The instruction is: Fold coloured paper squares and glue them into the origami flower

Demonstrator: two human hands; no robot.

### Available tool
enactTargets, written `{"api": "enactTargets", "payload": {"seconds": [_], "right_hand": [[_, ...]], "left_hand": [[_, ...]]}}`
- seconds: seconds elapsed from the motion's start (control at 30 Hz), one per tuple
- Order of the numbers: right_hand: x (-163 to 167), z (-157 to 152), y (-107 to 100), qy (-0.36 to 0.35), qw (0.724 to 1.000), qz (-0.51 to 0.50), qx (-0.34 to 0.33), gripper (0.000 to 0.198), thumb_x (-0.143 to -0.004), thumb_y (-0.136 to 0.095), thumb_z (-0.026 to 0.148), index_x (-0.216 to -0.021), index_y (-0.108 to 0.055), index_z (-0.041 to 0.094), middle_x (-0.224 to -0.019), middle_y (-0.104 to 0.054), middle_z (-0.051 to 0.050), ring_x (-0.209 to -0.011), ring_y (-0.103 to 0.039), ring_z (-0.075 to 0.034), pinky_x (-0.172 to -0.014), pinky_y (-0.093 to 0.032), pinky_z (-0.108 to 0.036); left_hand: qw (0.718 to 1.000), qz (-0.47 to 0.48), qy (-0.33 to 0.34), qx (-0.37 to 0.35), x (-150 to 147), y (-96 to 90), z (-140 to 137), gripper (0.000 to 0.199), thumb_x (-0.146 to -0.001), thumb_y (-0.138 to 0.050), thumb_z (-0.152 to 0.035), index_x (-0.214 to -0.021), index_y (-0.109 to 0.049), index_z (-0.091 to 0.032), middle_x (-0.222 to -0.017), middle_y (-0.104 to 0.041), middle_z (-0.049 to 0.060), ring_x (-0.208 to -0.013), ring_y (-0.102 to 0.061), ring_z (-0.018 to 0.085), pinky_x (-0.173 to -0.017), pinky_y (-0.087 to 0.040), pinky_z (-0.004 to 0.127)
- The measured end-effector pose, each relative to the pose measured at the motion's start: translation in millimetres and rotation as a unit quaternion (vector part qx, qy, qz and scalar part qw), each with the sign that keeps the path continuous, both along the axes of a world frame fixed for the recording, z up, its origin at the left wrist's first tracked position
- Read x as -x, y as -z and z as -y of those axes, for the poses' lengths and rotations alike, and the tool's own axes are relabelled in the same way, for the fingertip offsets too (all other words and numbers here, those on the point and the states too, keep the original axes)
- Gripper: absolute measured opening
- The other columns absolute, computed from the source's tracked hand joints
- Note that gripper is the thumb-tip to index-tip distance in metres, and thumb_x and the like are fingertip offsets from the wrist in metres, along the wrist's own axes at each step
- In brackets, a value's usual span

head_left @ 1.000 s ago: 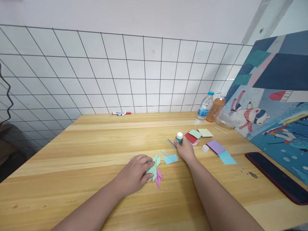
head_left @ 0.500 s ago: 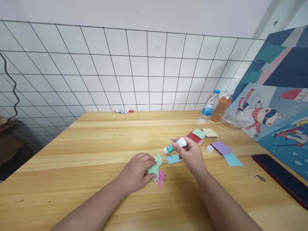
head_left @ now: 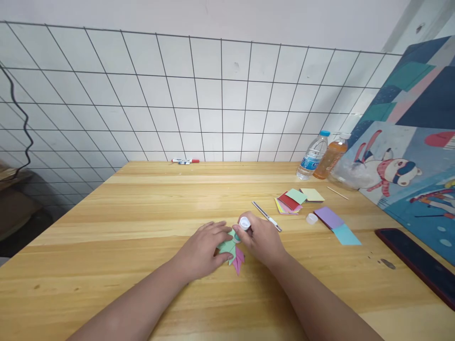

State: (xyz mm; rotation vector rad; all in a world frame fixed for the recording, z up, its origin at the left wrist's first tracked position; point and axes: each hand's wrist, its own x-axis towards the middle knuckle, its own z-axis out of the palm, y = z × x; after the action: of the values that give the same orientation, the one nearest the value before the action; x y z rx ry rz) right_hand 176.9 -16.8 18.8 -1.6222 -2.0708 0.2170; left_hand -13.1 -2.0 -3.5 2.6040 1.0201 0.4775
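Observation:
My left hand (head_left: pixel 204 250) rests on the table with its thumb and fingers bent over a folded green paper piece (head_left: pixel 226 247), holding it down. A folded pink paper piece (head_left: pixel 238 260) pokes out from the green one on the near side. In my right hand (head_left: pixel 262 238) is a glue stick (head_left: pixel 244 223), its white base up and its lower end down at the green paper. The tip of the stick is hidden by my fingers. Just beyond my right hand lies a slim silver-and-white pen-like tool (head_left: pixel 266 216).
Coloured paper sheets (head_left: pixel 289 201), a yellowish pad (head_left: pixel 312 194), a clear cap (head_left: pixel 312 218) and purple and blue sheets (head_left: pixel 329 218) lie to the right. Farther out are a phone (head_left: pixel 414 263), a thin stick (head_left: pixel 337 192), a water bottle (head_left: pixel 313 158), an orange drink bottle (head_left: pixel 330 158) and markers (head_left: pixel 185 161).
My right hand has moved left and down, turning the glue stick steeper and bringing it to the green paper. The small blue paper is now hidden. My left hand stays on the green paper.

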Motion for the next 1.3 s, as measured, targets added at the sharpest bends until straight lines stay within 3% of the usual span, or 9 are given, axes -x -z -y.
{"api": "enactTargets", "payload": {"seconds": [1.3], "right_hand": [[-3.0,-7.2,11.1,-0.019,1.000,-0.016,-0.011,0.022,-0.086,-0.049,0.045,-0.086,-0.052,0.023,-0.063,-0.058,0.002,-0.057,-0.051,-0.014,-0.052,-0.027,-0.022]], "left_hand": [[0.999,-0.033,-0.002,0.018,-1.9,-6.0,0.9,0.030,-0.078,-0.061,-0.031,-0.108,-0.059,-0.029,-0.117,-0.064,0.000,-0.128,-0.039,0.030,-0.105,-0.028,0.053]]}}
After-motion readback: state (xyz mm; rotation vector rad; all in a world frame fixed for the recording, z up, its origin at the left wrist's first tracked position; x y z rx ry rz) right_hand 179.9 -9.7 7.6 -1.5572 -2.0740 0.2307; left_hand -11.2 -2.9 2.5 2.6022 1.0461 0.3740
